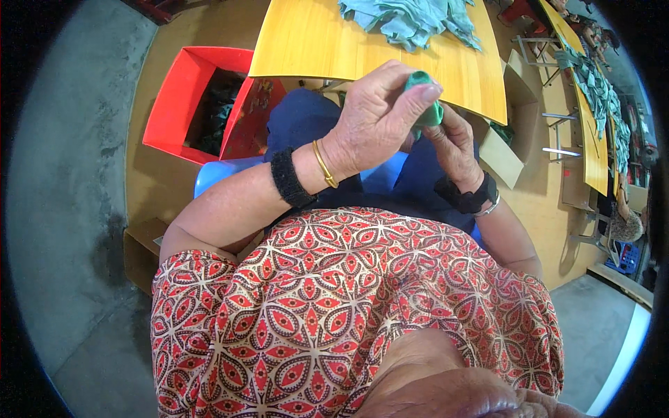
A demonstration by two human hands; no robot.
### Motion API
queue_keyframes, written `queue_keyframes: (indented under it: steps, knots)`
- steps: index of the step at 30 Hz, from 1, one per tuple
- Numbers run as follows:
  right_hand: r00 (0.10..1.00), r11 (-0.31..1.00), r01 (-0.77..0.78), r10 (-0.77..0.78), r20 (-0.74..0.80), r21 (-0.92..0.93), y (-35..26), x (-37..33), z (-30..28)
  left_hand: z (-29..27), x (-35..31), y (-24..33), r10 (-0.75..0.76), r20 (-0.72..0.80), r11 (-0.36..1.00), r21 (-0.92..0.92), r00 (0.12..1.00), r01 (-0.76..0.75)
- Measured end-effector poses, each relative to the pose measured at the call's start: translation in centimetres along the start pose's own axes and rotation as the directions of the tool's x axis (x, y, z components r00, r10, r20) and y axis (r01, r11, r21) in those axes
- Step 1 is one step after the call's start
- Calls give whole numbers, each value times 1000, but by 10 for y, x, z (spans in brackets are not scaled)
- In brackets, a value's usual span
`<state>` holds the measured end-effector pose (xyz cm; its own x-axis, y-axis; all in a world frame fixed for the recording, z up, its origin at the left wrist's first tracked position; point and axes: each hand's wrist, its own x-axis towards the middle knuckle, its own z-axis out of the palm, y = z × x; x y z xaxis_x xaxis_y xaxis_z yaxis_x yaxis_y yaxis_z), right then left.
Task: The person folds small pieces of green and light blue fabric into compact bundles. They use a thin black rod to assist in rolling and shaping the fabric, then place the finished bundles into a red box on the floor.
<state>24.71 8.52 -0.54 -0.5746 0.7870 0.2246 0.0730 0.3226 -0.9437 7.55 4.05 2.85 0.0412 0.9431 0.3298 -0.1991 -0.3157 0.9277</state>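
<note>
My left hand (373, 115) is closed on a small green piece of fabric (433, 115), its thumb laid across the top. The fabric looks folded or rolled, and its full shape is hidden by my fingers. On the other side, my right hand (458, 148) pinches the lower part of the same piece. Both hands are raised above my lap, close to the near edge of a yellow wooden table (313, 45). A loose pile of teal-green fabric pieces (411, 19) lies at the far part of that table.
Left of the table stands a red open bin (168, 104) with dark contents. A cardboard box (505, 150) is on the right. Under me shows a blue seat (216, 175). Farther right, a long table (594, 150) carries more green fabric, with people nearby. Another carton (143, 244) sits at the left.
</note>
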Motion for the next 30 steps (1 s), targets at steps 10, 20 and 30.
queue_keyframes:
  steps: [10, 20, 30]
  knots:
    - [1000, 996, -12, 13, -13, 92, -3, 2, 1, -5, 7, -7, 194, 38, 972, 127, 980, -197]
    - [991, 970, 112, -126, -48, -216, 6, 7, -18, -16, 15, -2, 245, 140, 919, 282, 959, -276]
    - [978, 777, 184, -203, 36, -602, -27, 12, -14, -14, 9, -19, 418, 110, 776, 474, 902, -417]
